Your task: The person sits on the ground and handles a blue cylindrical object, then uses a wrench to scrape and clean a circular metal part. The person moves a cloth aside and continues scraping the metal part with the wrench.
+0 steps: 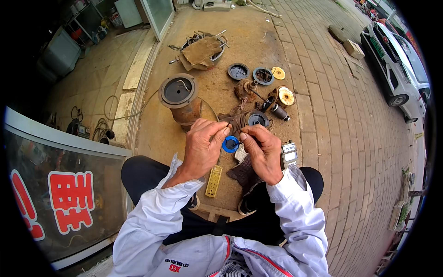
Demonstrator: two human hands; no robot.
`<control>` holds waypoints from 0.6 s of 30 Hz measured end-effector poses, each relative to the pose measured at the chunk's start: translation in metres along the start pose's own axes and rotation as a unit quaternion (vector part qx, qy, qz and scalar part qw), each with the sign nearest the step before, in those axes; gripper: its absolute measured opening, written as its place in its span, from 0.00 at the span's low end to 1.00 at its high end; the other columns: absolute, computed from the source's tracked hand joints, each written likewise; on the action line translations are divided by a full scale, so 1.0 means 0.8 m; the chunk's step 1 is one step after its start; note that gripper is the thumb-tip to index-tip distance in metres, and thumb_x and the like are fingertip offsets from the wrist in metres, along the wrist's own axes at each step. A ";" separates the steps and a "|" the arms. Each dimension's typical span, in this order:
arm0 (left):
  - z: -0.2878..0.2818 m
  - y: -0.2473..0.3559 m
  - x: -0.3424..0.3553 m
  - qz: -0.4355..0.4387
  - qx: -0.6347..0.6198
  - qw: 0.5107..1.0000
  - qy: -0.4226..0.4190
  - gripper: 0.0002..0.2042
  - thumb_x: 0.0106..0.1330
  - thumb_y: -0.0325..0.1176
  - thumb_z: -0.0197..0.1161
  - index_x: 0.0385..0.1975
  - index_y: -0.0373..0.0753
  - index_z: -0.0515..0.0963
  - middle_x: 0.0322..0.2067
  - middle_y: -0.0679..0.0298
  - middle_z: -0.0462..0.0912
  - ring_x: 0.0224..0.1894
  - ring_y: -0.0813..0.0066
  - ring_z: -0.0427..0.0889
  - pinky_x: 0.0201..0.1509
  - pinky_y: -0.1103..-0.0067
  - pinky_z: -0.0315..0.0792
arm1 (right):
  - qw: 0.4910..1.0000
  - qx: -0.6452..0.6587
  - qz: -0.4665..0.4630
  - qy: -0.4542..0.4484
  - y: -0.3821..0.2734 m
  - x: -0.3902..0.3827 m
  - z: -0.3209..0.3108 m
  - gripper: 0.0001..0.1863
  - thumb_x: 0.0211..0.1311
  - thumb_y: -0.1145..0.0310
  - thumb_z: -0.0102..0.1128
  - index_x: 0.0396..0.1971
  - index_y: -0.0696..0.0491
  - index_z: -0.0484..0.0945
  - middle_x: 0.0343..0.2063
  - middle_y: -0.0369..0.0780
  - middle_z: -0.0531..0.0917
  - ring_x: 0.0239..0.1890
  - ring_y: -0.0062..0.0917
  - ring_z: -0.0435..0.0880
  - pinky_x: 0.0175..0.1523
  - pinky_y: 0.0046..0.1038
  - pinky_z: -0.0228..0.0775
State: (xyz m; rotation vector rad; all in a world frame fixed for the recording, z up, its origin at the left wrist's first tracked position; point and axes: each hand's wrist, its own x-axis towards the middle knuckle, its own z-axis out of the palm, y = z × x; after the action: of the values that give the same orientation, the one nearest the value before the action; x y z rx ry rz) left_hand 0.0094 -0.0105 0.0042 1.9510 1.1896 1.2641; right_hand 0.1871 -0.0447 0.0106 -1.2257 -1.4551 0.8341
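My left hand (201, 147) and my right hand (264, 150) are raised in front of me, close together, each with thumb and forefinger pinched. A short dark tip, like thin wire or cord, shows at the left fingertips; what the right fingers pinch is too small to name. Between the hands, just below the fingertips, is a blue ring-shaped piece (230, 144) with a black centre; whether it hangs from my fingers or lies lower cannot be told. Beyond my hands stands a rusty flanged motor housing (185, 113), a wire end showing in its opening. A brown rag (236, 121) lies behind the fingertips.
A yellow power strip (213, 181) and a dark cloth (244, 173) lie near my feet. A boxy meter (289, 154) sits right. Ahead are round dishes (238, 71), greasy pump parts (249, 90) and a tool basin under work gloves (200, 51). A white car (392, 60) is parked far right.
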 end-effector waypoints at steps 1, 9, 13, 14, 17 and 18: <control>-0.001 0.002 0.001 -0.005 0.000 1.000 -0.003 0.06 0.63 0.27 0.67 0.37 0.34 0.83 0.30 0.56 0.84 0.34 0.59 0.80 0.41 0.69 0.72 | 0.999 0.027 0.023 0.001 0.001 0.000 -0.001 0.07 0.65 0.74 0.63 0.39 0.61 0.82 0.26 0.38 0.81 0.25 0.20 0.78 0.30 0.23 0.68; -0.005 0.004 -0.002 -0.186 -0.229 0.955 -0.029 0.10 0.70 0.30 0.64 0.43 0.28 0.82 0.33 0.60 0.87 0.36 0.78 0.82 0.43 0.81 0.75 | 0.948 0.278 0.153 0.022 0.021 0.007 -0.002 0.07 0.69 0.74 0.60 0.41 0.63 0.80 0.30 0.38 0.82 0.26 0.19 0.79 0.32 0.22 0.72; -0.014 -0.002 0.000 -0.197 -0.264 0.943 -0.046 0.12 0.72 0.33 0.62 0.43 0.27 0.82 0.32 0.63 0.85 0.36 0.82 0.80 0.44 0.83 0.74 | 0.928 0.329 0.175 0.027 0.026 0.010 0.003 0.08 0.69 0.74 0.60 0.41 0.63 0.80 0.31 0.40 0.83 0.26 0.20 0.80 0.32 0.22 0.73; -0.016 -0.003 0.001 -0.199 -0.268 0.941 -0.048 0.12 0.72 0.33 0.62 0.43 0.28 0.82 0.32 0.63 0.85 0.36 0.82 0.80 0.44 0.83 0.74 | 0.928 0.327 0.175 0.024 0.025 0.010 0.005 0.08 0.69 0.74 0.61 0.42 0.63 0.80 0.31 0.40 0.83 0.26 0.20 0.80 0.33 0.22 0.73; -0.012 0.000 0.002 -0.212 -0.281 0.933 -0.076 0.11 0.72 0.33 0.61 0.41 0.30 0.82 0.31 0.64 0.84 0.37 0.80 0.80 0.46 0.81 0.73 | 0.925 0.332 0.184 0.012 0.027 0.004 0.002 0.08 0.67 0.74 0.62 0.42 0.63 0.80 0.31 0.40 0.84 0.26 0.20 0.80 0.33 0.22 0.74; -0.013 0.006 0.001 -0.223 -0.269 0.934 -0.078 0.12 0.72 0.34 0.61 0.42 0.29 0.82 0.31 0.65 0.83 0.36 0.82 0.79 0.44 0.82 0.72 | 0.923 0.334 0.188 0.012 0.027 -0.002 0.003 0.09 0.67 0.74 0.63 0.42 0.63 0.80 0.31 0.40 0.84 0.27 0.19 0.81 0.33 0.22 0.74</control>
State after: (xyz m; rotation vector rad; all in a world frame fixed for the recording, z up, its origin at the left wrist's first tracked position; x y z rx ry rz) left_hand 0.0023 -0.0128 0.0128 1.2654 0.9945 1.0292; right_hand 0.1900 -0.0405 -0.0105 -0.9760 -0.7946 1.4266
